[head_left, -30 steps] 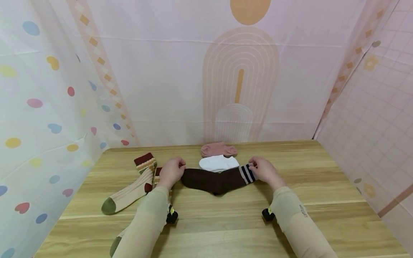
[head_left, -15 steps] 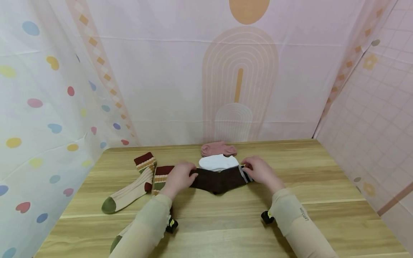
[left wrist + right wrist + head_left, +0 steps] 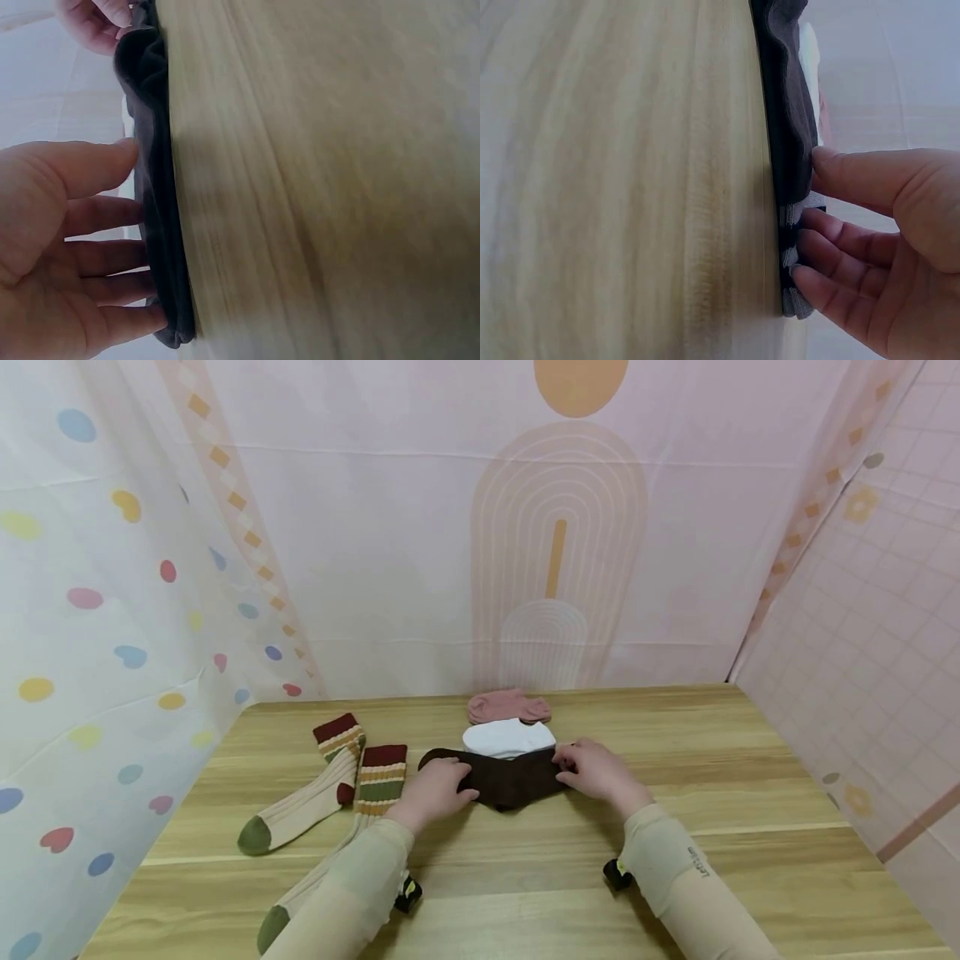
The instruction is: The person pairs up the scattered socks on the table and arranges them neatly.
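A dark brown sock (image 3: 508, 783) lies sideways on the table, bent at its heel. My left hand (image 3: 435, 789) rests on its toe end. In the left wrist view, the extended fingers (image 3: 105, 259) touch the brown fabric (image 3: 161, 202), with the thumb apart from them. My right hand (image 3: 597, 770) lies over the cuff end and covers most of the stripes. Seen from the right wrist, loosely bent fingertips (image 3: 810, 281) touch the grey-and-black striped cuff (image 3: 789, 259), and the thumb touches the brown part above it. Neither hand pinches the sock.
Behind the brown sock lie a white ankle sock (image 3: 506, 737) and a pink one (image 3: 498, 706). Left of my hand are two cream socks with maroon cuffs and green toes, one (image 3: 303, 814) full in view, the other (image 3: 382, 785) partly under my left forearm. Patterned curtains surround the wooden table (image 3: 517, 902).
My left hand has slid right and nearer along the brown sock, uncovering its toe. My right hand has shifted left from the cuff's end, over the stripes.
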Motion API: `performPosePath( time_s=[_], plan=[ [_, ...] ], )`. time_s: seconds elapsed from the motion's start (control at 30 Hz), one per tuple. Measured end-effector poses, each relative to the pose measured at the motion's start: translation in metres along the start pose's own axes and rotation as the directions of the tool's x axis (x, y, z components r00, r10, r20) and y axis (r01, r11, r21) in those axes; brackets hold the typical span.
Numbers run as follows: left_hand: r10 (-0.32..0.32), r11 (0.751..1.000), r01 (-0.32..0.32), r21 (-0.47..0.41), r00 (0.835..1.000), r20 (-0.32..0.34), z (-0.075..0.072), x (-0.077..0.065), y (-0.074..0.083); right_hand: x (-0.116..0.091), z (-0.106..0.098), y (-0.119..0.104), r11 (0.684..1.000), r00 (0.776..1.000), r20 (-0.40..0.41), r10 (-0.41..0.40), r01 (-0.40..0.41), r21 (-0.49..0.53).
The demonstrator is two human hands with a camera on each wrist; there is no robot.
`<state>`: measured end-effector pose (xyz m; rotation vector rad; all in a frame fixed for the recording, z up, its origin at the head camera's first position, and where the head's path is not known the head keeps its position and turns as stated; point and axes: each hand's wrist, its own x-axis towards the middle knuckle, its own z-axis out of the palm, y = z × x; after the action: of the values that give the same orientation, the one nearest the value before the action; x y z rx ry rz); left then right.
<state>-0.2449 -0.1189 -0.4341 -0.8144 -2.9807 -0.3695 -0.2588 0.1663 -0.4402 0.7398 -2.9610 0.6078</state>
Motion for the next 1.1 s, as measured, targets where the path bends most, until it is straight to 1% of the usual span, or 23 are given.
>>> performPosePath(
  time_s=[0.07,0.13,0.4,0.7,0.9,1.0,1.1],
  plan=[
    [0.0,1.0,-0.001,0.016,1.0,0.027,0.002,0.001,0.0,0.0,0.001,0.001,1.0,1.0,0.012,0.023,-0.023,-0.007],
    [-0.003,1.0,0.002,0.019,0.999,0.039,0.003,0.001,0.0,0.0,0.002,0.001,0.999,0.999,0.02,0.031,-0.031,-0.017],
    [-0.014,1.0,0.014,0.008,0.999,0.029,0.002,0.0,0.001,0.001,0.004,0.004,0.999,0.999,0.019,0.047,-0.046,-0.021],
    [-0.024,1.0,0.023,0.017,0.999,0.049,0.0,0.002,0.0,0.003,0.001,0.002,0.999,0.999,-0.004,0.048,-0.048,-0.005],
    [0.008,0.999,-0.006,-0.041,0.999,0.05,0.001,0.003,-0.007,0.002,0.001,0.001,0.999,0.999,-0.002,0.039,-0.039,-0.003],
    [0.023,0.996,-0.019,-0.085,0.999,0.049,0.001,0.002,-0.01,0.0,0.002,0.002,0.999,0.999,-0.008,0.038,-0.038,-0.007],
    [0.024,0.99,-0.017,-0.139,0.998,0.051,-0.001,0.0,-0.013,-0.002,0.001,0.002,0.999,0.999,-0.011,0.05,-0.05,-0.005]
  ],
)
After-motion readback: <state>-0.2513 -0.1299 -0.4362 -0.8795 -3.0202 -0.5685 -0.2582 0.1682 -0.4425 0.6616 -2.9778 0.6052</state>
